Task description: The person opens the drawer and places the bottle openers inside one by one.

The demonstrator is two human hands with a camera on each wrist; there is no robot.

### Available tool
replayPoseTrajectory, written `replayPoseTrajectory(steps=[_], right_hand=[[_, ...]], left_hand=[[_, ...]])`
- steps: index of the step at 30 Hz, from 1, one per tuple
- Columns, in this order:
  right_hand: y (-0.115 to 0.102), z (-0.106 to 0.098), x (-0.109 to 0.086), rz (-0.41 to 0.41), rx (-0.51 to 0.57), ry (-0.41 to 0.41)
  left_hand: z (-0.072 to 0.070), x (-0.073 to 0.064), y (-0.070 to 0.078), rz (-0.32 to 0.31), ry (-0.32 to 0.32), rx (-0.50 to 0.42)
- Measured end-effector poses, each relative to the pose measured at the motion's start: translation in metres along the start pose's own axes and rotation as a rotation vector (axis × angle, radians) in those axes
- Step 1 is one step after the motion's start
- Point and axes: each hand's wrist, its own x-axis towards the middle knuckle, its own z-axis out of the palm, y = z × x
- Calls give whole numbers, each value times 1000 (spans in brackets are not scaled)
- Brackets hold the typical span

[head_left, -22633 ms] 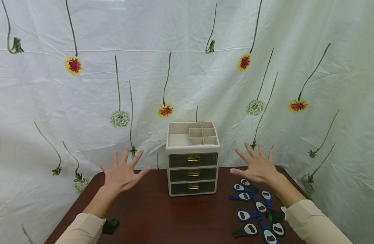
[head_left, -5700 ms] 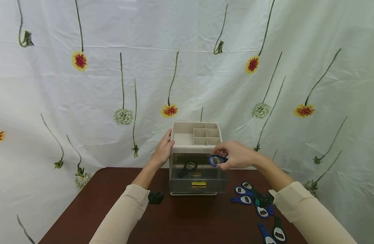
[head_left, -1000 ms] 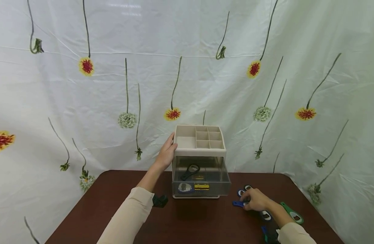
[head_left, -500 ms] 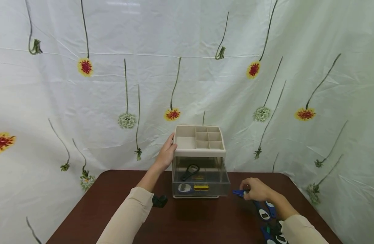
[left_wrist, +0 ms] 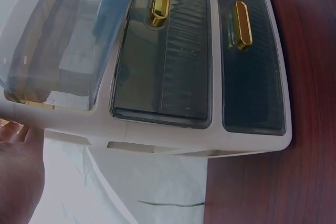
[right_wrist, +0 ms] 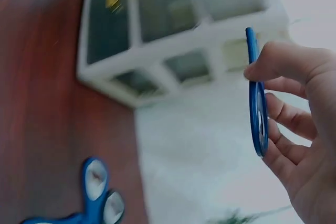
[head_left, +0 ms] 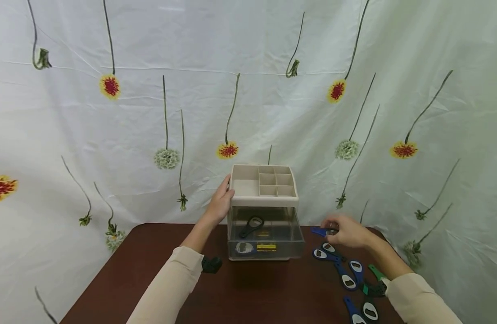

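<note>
My left hand rests against the upper left side of a white drawer organizer, fingers along its side and thumb at the front corner. The clear top drawer is pulled out. Inside it lie a black bottle opener and, at the front left, a blue one seen through the drawer front. My right hand pinches a blue bottle opener between thumb and fingers. It is raised to the right of the organizer, apart from it. The organizer's lower two drawers are closed in the left wrist view.
Several blue, black and green bottle openers lie on the right of the dark red tabletop, below my right forearm. Compartments top the organizer. A white flowered cloth hangs behind the table.
My right hand has picked up a blue bottle opener from the pile and lifted it up and away. The left hand stays on the organizer. Since earlier, the blue opener has gone into the drawer.
</note>
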Motion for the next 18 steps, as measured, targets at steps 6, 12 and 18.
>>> replayPoseTrajectory(steps=[6,12,18], right_hand=[[-43,-20,16,-138,5,81],[-85,-23,40,-236,-52,22],[-113,-9,69,-327,-175,-78]], left_hand=[[-4,-2,-1,3,-22,7],[-3,-3,1,-4,-24,6],[-2,-2,2,6,-14,9]])
